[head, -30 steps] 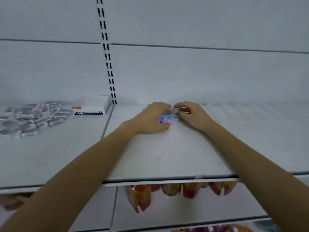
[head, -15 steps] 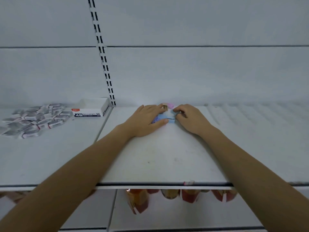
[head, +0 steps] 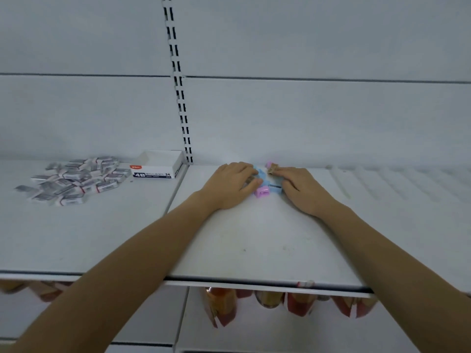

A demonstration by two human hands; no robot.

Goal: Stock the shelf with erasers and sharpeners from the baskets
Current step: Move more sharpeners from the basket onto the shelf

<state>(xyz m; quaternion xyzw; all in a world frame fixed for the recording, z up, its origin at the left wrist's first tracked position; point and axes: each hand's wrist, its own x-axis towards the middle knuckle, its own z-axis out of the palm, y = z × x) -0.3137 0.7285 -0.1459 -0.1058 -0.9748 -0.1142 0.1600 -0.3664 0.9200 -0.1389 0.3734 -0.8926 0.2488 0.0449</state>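
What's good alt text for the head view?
A left hand and right hand rest on either side of a small cluster of pink and blue sharpeners near the back of a white shelf. To the left lie a loose pile of wrapped erasers and an open box marked 4B.

My left hand (head: 230, 186) and right hand (head: 303, 186) lie palm-down near the shelf's (head: 254, 238) back edge, fingers touching pink and blue sharpeners (head: 265, 184) between them; erasers (head: 74, 179) lie heaped far left.

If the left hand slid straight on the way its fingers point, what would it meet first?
The left hand would meet the blue sharpeners at its fingertips, seemingly already touching them; the right hand lies just beyond.
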